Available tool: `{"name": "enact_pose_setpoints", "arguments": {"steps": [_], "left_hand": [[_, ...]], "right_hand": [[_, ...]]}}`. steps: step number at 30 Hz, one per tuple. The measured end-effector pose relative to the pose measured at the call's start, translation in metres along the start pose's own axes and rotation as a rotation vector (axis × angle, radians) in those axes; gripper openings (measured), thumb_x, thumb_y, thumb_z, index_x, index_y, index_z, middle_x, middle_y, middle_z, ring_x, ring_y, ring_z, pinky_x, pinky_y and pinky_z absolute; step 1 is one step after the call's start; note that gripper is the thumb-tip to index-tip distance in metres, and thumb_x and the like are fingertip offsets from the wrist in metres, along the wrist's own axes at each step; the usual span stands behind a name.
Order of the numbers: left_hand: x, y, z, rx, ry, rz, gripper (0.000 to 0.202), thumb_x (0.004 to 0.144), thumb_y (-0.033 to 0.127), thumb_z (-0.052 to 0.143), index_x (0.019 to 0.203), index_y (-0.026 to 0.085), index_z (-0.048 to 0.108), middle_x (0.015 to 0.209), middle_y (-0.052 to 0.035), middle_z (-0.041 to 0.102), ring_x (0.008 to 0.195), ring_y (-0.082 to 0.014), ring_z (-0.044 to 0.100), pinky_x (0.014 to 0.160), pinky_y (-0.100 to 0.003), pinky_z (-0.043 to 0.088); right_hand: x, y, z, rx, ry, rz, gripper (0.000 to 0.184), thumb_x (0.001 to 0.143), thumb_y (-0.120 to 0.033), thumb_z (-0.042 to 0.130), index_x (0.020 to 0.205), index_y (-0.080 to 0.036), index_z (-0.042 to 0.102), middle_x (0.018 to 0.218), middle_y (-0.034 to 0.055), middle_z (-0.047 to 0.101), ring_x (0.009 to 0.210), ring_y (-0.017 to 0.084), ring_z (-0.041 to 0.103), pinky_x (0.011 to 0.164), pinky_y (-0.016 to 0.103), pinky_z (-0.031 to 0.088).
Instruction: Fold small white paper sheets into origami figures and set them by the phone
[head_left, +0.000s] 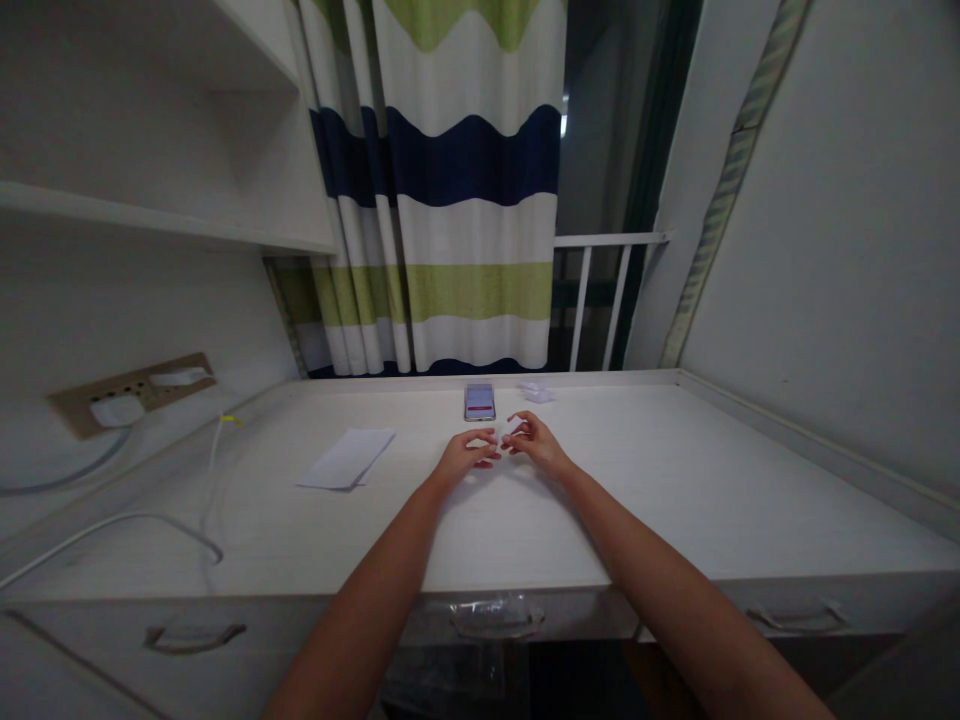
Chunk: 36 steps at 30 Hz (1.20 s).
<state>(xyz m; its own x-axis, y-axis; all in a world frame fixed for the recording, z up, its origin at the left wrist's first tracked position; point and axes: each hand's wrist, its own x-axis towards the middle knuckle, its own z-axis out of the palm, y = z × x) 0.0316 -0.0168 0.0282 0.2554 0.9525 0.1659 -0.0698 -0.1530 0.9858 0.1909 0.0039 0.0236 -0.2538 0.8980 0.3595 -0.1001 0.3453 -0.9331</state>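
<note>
in the head view, a person's two bare hands come close together over the middle of a broad white wood-grained desk point(675, 490). the left hand point(466, 453) is half open, its fingers curved and slightly parted, tips pointing at the other hand. the right hand point(541, 446) is arched, thumb and fingers bent loosely inward. between the two sets of fingertips shows a small pale white piece point(511, 427) that looks like paper (so faint against the desk that i cannot tell which fingers, if any, grip it).

just beyond the hands rests a dark-edged rectangular smartphone point(480, 402), its screen lit pale blue with a red bar low down; the writing there is too small to read. just right of it, near the desk's back edge, is a small cluster of folded white paper point(536, 392). well to the left of the hands, flat rectangular white paper sheets point(343, 462) overlap one another.

farther left, a thin white cable point(142, 516) curves over the desk, below a tan rectangular socket panel point(76, 420) holding a chunky white plug point(118, 409). behind the desk hangs a fabric curtain point(480, 155) with wavy green, white and navy bands.
</note>
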Motion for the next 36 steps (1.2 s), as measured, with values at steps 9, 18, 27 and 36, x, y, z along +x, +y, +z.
{"name": "enact_pose_setpoints", "arguments": {"steps": [9,18,27,36], "left_hand": [[0.008,-0.012,-0.004,0.102,0.0,0.027,0.027,0.054,0.031,0.068,0.071,0.013,0.058,0.107,-0.0114,0.057,0.069,-0.0155,0.06,0.048,-0.02,0.039],[0.008,-0.014,-0.003,0.084,-0.043,0.082,0.027,0.053,0.03,0.068,0.067,0.012,0.053,0.069,-0.0024,0.062,0.044,-0.0046,0.045,0.044,-0.018,0.031],[0.009,-0.015,-0.003,0.104,0.005,0.059,0.037,0.054,0.036,0.068,0.078,0.014,0.05,0.076,-0.0022,0.059,0.049,-0.0074,0.051,0.043,-0.019,0.037],[0.012,-0.018,-0.003,0.127,0.086,0.079,0.045,0.05,0.028,0.071,0.088,0.017,0.05,0.092,-0.0046,0.053,0.057,-0.0084,0.054,0.043,-0.018,0.038]], "right_hand": [[0.002,0.006,0.001,0.071,-0.009,-0.001,0.045,0.052,-0.027,0.069,0.087,-0.022,0.041,0.061,-0.0086,0.051,0.052,0.01,0.057,0.049,0.022,0.044],[0.003,0.007,0.002,0.065,-0.04,-0.005,0.043,0.053,-0.029,0.069,0.086,-0.021,0.043,0.062,-0.0074,0.054,0.051,0.009,0.056,0.05,0.021,0.043],[0.004,0.006,0.001,0.022,-0.034,-0.002,0.042,0.054,-0.027,0.068,0.09,-0.019,0.047,0.065,-0.0044,0.056,0.052,0.009,0.055,0.05,0.022,0.044],[0.006,0.011,0.002,-0.05,-0.04,-0.044,0.037,0.055,-0.025,0.065,0.088,-0.017,0.05,0.064,-0.0032,0.055,0.05,0.008,0.052,0.046,0.02,0.042]]}}
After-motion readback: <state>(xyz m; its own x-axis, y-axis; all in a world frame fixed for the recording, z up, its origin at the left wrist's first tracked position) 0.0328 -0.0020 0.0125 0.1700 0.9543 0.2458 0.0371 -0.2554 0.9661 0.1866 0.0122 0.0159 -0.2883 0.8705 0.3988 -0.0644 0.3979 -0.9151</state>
